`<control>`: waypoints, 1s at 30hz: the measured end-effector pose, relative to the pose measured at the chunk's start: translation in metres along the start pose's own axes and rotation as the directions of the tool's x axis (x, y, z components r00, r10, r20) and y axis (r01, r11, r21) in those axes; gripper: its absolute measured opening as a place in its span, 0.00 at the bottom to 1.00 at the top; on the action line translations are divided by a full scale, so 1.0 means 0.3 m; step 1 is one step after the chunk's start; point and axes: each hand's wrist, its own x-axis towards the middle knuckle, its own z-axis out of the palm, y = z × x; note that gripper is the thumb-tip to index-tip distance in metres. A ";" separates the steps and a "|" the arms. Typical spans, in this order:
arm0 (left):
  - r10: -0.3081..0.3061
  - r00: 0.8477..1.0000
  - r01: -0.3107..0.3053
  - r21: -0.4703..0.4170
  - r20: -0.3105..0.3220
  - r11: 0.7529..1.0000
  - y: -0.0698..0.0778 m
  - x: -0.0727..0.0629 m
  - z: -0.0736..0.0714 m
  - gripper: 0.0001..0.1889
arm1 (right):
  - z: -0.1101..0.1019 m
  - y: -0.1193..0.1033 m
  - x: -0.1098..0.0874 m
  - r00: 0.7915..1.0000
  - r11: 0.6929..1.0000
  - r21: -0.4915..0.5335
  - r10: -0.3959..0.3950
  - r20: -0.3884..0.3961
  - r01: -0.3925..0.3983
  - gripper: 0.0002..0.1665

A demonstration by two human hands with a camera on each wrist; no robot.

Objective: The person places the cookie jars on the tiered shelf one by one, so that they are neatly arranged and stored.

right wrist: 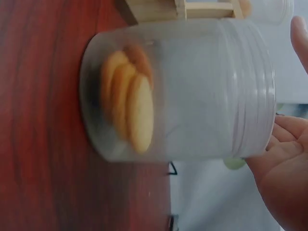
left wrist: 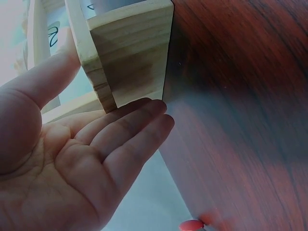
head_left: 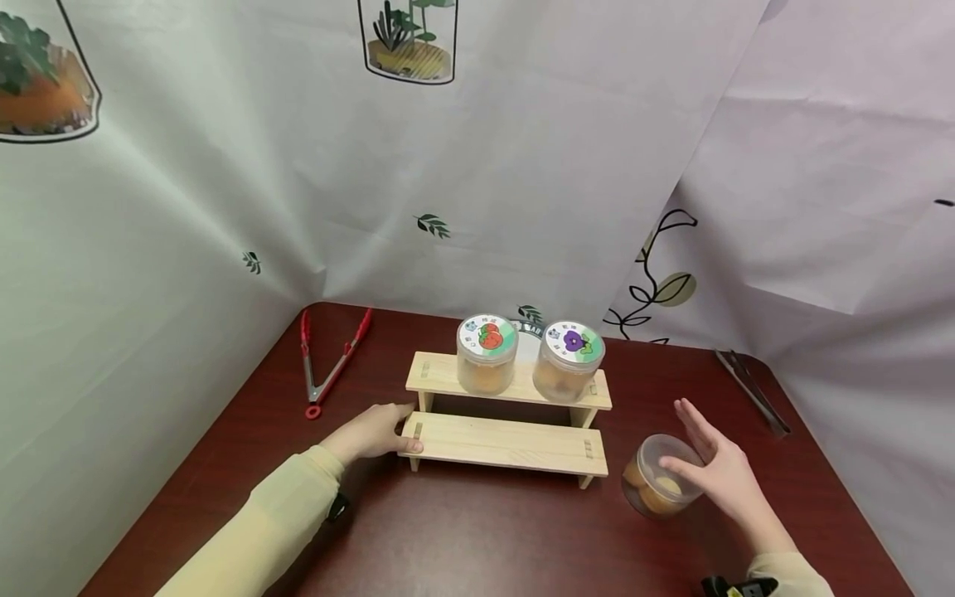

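Note:
A two-step wooden shelf [head_left: 507,442] stands mid-table. My left hand [head_left: 376,433] holds the left end of its lower step, thumb at the front and fingers behind; in the left wrist view the fingers [left wrist: 130,134] lie along the end board [left wrist: 132,57]. At the right, my right hand [head_left: 719,473] is beside a clear jar [head_left: 649,481] of round biscuits [right wrist: 130,101], its fingers extended and thumb over the rim. Ridges ring the jar's mouth in the right wrist view. Two jars with picture lids, tomato [head_left: 487,352] and purple flower [head_left: 570,361], stand on the upper step.
Red-handled tongs [head_left: 328,373] lie spread at the back left of the dark red table [head_left: 462,539]. Dark metal tongs [head_left: 753,394] lie near the right edge. A white printed curtain [head_left: 522,166] hangs behind, and a pale round thing [head_left: 526,340] shows between the lidded jars.

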 end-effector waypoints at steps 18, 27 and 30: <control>-0.002 1.000 0.002 0.006 -0.003 1.000 -0.001 0.002 0.003 0.39 | -0.004 0.068 -0.098 0.998 0.994 -0.110 -0.014 0.063 0.021 0.56; 0.001 1.000 -0.001 0.010 -0.004 1.000 -0.005 -0.003 0.006 0.38 | -0.005 0.070 -0.102 0.997 0.986 -0.160 0.055 0.058 -0.045 0.54; 0.004 1.000 -0.004 0.006 -0.006 1.000 -0.003 -0.004 0.005 0.38 | -0.003 0.069 -0.104 0.995 0.979 -0.188 0.089 0.041 -0.079 0.52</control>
